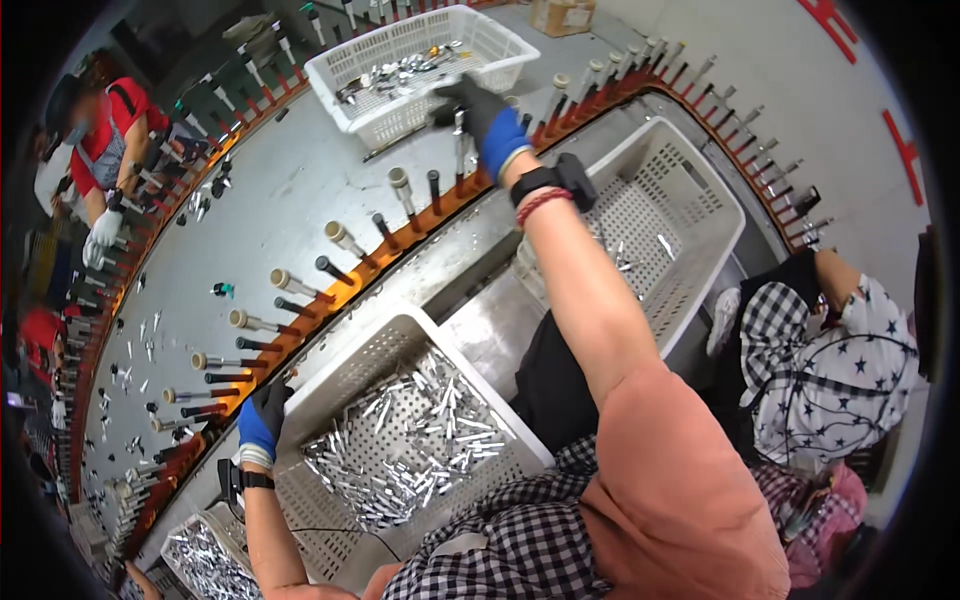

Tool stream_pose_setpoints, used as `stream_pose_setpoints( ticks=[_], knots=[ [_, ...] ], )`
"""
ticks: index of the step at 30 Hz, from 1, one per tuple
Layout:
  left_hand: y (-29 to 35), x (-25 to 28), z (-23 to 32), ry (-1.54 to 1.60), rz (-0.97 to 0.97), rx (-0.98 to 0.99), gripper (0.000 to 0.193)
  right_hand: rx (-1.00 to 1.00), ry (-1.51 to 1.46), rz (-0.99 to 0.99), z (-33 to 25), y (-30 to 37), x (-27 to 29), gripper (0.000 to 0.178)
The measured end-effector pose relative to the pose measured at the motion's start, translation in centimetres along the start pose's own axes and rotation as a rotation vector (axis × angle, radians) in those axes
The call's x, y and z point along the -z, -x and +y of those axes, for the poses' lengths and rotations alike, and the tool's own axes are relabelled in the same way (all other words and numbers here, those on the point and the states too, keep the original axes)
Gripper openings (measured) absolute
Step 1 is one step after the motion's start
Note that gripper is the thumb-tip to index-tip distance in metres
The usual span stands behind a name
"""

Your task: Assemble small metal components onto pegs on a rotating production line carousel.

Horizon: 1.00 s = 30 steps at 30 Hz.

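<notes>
My right hand (485,118), in a black glove with a blue back, reaches over the curved orange rail (345,292). Its fingers are apart around the top of an upright silver metal piece (460,140); whether they touch it, I cannot tell. Posts along the rail alternate between black handles and metal stems with beige round caps (338,232). My left hand (263,420), gloved the same way, is low by the rail, beside the rim of a white perforated basket (345,362). Its dark fingertips blend into the background. Many small silver metal pieces (440,440) lie in that basket.
Beyond the rail, a white basket (350,118) with metal parts stands on the grey table (300,180). Another white basket (715,200) sits beneath my right arm. A person (115,130) in red works across on the left; another person (830,350) sits at the right.
</notes>
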<state>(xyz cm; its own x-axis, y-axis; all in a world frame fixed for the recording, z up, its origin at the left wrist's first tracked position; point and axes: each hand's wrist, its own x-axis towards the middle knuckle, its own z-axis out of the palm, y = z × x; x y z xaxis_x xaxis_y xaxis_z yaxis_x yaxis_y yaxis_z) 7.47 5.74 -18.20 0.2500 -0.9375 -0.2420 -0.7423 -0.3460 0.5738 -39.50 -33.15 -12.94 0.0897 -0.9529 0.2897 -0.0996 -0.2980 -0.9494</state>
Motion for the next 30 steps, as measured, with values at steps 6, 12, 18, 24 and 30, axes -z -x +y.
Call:
stream_pose_setpoints(
  ticks=[6, 12, 18, 24, 30],
  knots=[
    [4.0, 0.5, -13.2, 0.34, 0.16, -0.075, 0.03, 0.192, 0.167, -0.508, -16.8, 10.6, -13.5, 0.054],
    [1.2, 0.7, -4.3, -0.142, 0.114, -0.035, 0.044, -0.14, 0.827, -1.414, -20.8, 18.3, -15.9, 0.058],
    [3.6, 1.1, -3.3, -0.316, 0.209, 0.176, 0.051, -0.115, 0.997, -1.247, -20.3, 22.6, -18.3, 0.05],
    [3.6, 1.2, -3.3, -0.291, 0.246, 0.091, 0.048, 0.016, 1.15, -1.087, -18.8, 22.8, -17.2, 0.041],
    [3.1, 0.9, -2.6, -0.307, 0.262, 0.103, 0.049, 0.022, 1.143, -1.028, -19.8, 23.5, -17.8, 0.044]
  ],
)
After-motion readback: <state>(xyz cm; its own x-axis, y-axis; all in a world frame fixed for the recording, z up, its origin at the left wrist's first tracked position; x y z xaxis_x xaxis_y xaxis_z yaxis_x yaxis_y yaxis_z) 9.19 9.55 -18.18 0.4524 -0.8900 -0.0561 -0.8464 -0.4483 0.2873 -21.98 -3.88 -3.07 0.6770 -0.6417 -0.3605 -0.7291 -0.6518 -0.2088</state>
